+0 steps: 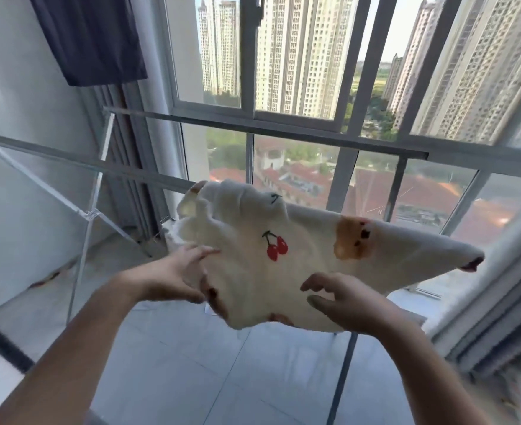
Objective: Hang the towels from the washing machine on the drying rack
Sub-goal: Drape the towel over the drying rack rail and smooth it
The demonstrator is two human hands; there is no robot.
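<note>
A cream towel [302,271] with red cherries and orange patches spreads out flat over the near rail of the metal drying rack [78,162], bunched at its far left. My left hand [179,271] grips the towel's left edge, thumb under the cloth. My right hand [345,302] touches its near right edge with fingers spread and curled. A dark navy cloth [90,38] hangs at the top left. The washing machine is not in view.
The rack's far rail [253,124] runs in front of a tall window [299,56] with a glass railing below. Rack legs [87,216] slant to the tiled floor [222,363] on the left. Grey curtains [498,317] bunch at the right. A white wall is on the left.
</note>
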